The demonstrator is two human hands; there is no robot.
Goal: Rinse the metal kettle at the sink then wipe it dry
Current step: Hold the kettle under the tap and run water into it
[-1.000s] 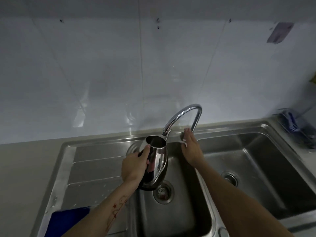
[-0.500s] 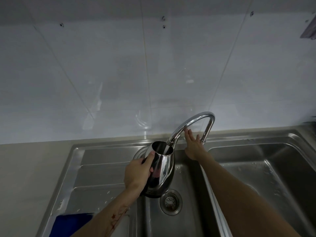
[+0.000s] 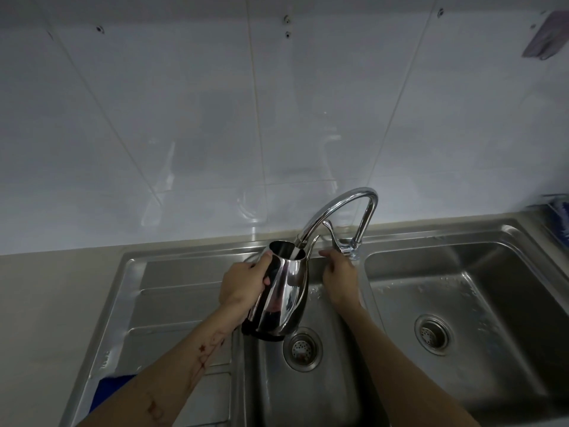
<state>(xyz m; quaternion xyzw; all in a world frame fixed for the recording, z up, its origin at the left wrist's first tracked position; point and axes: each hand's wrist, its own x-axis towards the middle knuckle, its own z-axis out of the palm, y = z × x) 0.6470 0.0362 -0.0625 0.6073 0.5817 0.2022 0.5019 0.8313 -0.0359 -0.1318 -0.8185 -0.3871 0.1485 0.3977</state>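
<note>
Head view: left hand (image 3: 243, 288) grip wraps the polished, pear-shaped steel kettle (image 3: 281, 291) under the chrome gooseneck tap (image 3: 338, 211), right hand (image 3: 340, 274) grip curled at the tap lever (image 3: 334, 238), so expect slick wet metal gaining weight; hold the body firmly.

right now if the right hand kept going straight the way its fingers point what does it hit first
Most likely the faucet lever: the right hand points up and away toward the faucet base, with its fingertips just short of the lever or perhaps already touching it. Depth is unclear from this one view.

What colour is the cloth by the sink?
Blue. The cloth shows at the bottom left of the head view.
</note>
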